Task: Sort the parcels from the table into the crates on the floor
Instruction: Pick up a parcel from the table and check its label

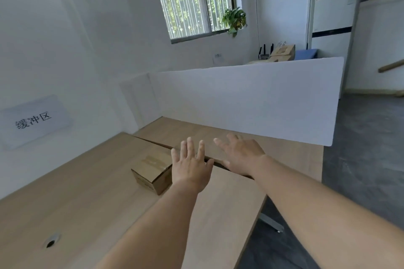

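daylight comes through a barred window (pixel 194 0) in the white wall (pixel 65 28). a tall air conditioner (pixel 332 17) stands behind a white partition (pixel 251 98); the floor (pixel 360 148) is grey.

Both bare forearms reach forward from lower frame edge, converging toward centre; left hand (pixel 190 167) held flat, palm down, fingers straight and slightly spread, thumb out to right; right hand (pixel 241 155) also palm down, fingers extended and angled left, thumb pointing toward left hand; hands close together, not touching; neither holds anything.
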`<state>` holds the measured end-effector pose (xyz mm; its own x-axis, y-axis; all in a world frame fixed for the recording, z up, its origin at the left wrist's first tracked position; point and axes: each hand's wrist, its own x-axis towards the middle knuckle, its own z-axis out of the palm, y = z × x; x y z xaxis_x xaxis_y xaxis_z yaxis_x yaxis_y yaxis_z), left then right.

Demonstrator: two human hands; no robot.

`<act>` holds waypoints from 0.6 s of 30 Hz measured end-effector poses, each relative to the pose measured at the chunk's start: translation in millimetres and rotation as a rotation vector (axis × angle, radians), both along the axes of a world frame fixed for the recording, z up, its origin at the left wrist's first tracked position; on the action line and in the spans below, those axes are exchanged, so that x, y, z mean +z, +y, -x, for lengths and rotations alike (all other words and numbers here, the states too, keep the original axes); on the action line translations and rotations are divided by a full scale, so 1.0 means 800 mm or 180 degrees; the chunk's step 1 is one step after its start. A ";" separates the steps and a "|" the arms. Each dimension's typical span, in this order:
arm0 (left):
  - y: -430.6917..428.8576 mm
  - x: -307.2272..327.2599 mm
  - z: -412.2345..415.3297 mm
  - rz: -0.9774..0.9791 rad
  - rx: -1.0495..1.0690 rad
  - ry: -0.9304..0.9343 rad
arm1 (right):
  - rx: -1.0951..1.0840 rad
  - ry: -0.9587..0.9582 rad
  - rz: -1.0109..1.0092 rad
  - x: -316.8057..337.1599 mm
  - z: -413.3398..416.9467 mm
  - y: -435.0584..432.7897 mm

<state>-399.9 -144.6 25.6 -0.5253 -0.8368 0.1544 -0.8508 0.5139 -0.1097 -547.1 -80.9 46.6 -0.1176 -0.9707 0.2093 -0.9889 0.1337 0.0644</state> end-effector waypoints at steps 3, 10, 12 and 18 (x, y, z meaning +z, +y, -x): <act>-0.037 -0.007 -0.002 -0.0045 0.0159 0.0012 | 0.0135 -0.0022 0.0015 -0.001 0.001 -0.044; -0.135 -0.012 -0.020 -0.0110 0.0539 0.0186 | 0.0355 0.0109 -0.0130 0.010 0.002 -0.149; -0.167 -0.015 -0.031 -0.0167 0.0664 0.0287 | 0.0471 0.0180 -0.0174 0.014 -0.005 -0.189; -0.251 -0.057 -0.080 -0.0411 0.1003 0.0432 | 0.0824 0.0260 -0.0444 -0.024 -0.046 -0.301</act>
<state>-335.7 -345.4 -19.8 -0.2206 -0.9714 0.0874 -0.9720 0.2264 0.0636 -510.0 -321.5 27.5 0.1491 -0.9863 0.0705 -0.9798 -0.1378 0.1450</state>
